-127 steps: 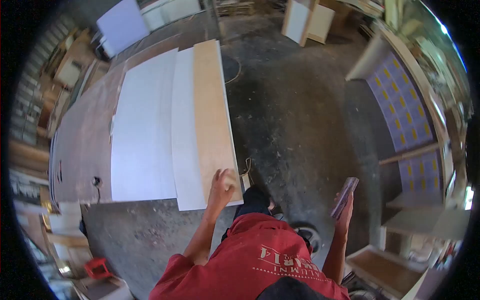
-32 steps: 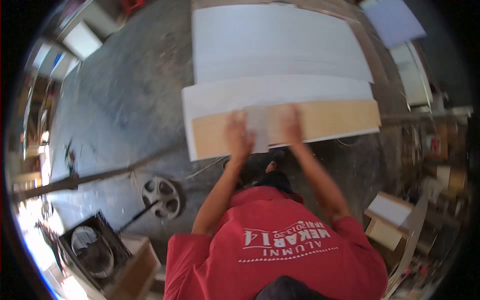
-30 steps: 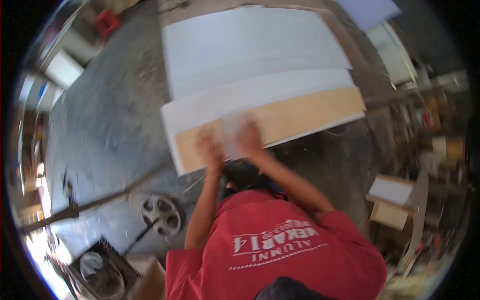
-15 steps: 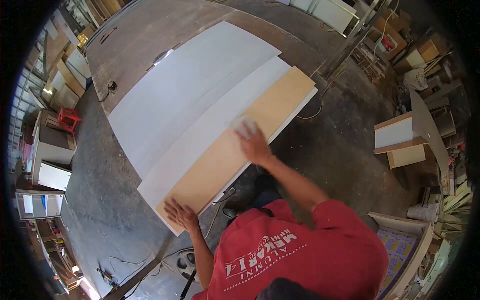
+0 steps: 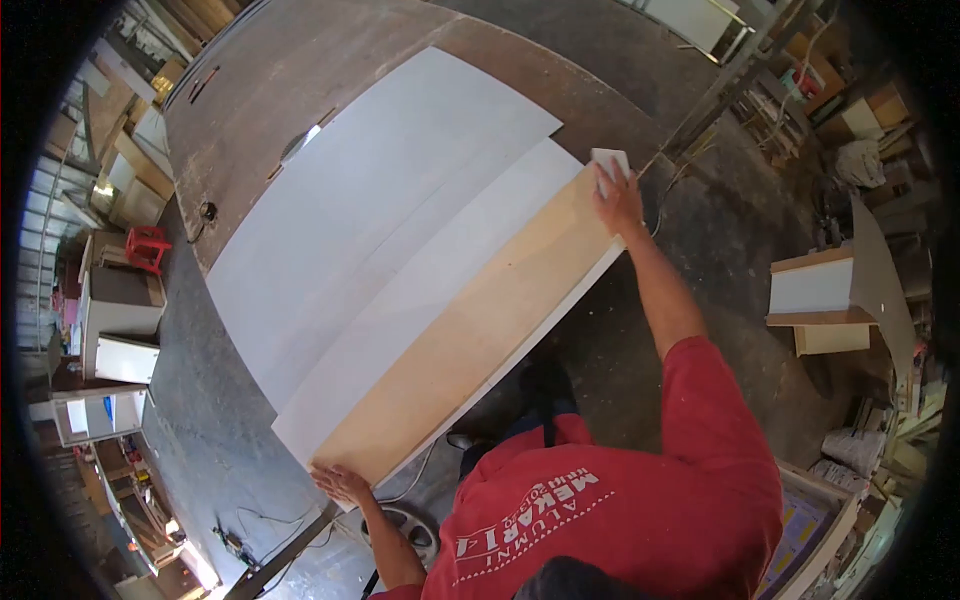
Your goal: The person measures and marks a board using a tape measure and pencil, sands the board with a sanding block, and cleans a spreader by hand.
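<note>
A long, pale wooden board (image 5: 450, 325) lies diagonally on white sheets on the workbench. My right hand (image 5: 618, 200) grips a small white block (image 5: 610, 158) at the board's far right end, with the arm stretched out. At the near left end, my left hand (image 5: 343, 485) rests flat with its fingers spread over the corner of the board. A narrow white sheet (image 5: 400, 305) shows beyond the board, and a larger white sheet (image 5: 390, 160) lies farther across the bench.
The brown workbench (image 5: 350, 45) extends behind the sheets. On it are a dark round object (image 5: 208, 211) and a thin tool (image 5: 203, 84). A red stool (image 5: 147, 248) stands left. Cabinet parts (image 5: 820, 290) stand right; cables (image 5: 270, 520) lie on the floor.
My right hand has slid the white block along the board to its far right end. My left hand has shifted slightly down and left to the near corner.
</note>
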{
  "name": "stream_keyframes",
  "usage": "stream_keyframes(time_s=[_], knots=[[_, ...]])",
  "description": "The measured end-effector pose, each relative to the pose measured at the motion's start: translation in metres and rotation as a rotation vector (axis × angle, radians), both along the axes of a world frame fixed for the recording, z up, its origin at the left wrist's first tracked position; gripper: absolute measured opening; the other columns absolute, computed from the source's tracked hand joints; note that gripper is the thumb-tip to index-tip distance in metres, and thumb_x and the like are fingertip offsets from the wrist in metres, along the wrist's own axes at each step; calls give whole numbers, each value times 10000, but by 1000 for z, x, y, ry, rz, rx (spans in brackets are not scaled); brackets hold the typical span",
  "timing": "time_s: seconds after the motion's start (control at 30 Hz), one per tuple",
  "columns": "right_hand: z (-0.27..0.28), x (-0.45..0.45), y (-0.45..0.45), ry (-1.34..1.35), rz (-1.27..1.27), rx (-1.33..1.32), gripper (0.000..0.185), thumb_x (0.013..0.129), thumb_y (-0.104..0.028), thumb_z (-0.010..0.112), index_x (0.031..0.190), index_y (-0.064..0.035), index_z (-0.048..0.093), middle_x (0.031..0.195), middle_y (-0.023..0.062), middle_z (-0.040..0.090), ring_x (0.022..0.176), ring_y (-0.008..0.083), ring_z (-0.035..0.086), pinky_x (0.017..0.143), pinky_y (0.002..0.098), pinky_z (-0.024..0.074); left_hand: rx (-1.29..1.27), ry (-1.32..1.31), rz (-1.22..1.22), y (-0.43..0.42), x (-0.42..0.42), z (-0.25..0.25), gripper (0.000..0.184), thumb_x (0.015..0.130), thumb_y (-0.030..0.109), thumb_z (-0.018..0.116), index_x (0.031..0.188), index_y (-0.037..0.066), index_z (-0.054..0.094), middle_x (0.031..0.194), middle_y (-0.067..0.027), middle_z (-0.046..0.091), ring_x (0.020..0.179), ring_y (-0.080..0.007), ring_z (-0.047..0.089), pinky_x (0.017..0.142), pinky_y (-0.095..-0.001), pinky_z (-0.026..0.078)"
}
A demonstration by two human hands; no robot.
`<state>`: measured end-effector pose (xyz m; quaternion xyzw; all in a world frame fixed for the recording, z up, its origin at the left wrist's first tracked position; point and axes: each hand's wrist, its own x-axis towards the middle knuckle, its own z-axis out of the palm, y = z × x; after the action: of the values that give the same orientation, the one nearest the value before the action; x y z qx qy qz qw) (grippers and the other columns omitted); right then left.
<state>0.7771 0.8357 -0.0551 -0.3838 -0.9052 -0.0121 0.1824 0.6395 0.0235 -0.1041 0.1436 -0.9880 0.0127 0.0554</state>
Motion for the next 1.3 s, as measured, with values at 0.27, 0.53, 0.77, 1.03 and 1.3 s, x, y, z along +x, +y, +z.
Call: stream_keyframes(time_s=[0.27, 0.53, 0.77, 1.03, 1.3], knots=[[5, 11, -153, 37, 53, -35, 585, 865, -220, 633, 1416, -123, 461, 1499, 173, 376, 1369, 387, 349, 1142, 545, 265, 1, -107, -36, -5, -7, 15, 624, 995, 366, 424, 1530, 89, 261, 1553, -243, 269, 1413, -436, 281, 1144, -502, 263], [38, -64, -494, 21, 883, -216, 543, 837, -156, 579, 1366, -50, 513, 1431, 229, 446, 1348, 390, 393, 1128, 590, 248, 1501, 192, 37, -38, 8, 52, 796, 930, 305, 580, 1553, 92, 132, 1511, -229, 351, 1390, -367, 361, 1111, -446, 312], [-1, -112, -718, -21, 1518, -139, 512, 872, -207, 547, 1381, -169, 511, 1473, 187, 401, 1310, 385, 436, 1063, 564, 337, 1543, 240, -114, -66, 22, 54, 859, 955, 306, 575, 1558, 53, 18, 1587, -209, 142, 1425, -329, 271, 1159, -451, 236], [16, -88, -605, 96, 1311, -165, 645, 843, -238, 587, 1466, -211, 422, 1377, 160, 487, 1297, 366, 440, 1075, 557, 338, 585, -55, -499, -37, 57, 52, 783, 844, 268, 665, 1493, 7, 314, 1573, -276, 181, 1455, -447, 167, 1186, -493, 167], [28, -34, -306, 50, 485, 7, 573, 808, -119, 627, 1369, -101, 512, 1396, 165, 482, 1313, 361, 417, 1075, 551, 346, 452, -35, -374, -18, 56, 52, 672, 830, 228, 612, 1449, 36, 434, 1559, -246, 265, 1454, -412, 217, 1180, -480, 182]])
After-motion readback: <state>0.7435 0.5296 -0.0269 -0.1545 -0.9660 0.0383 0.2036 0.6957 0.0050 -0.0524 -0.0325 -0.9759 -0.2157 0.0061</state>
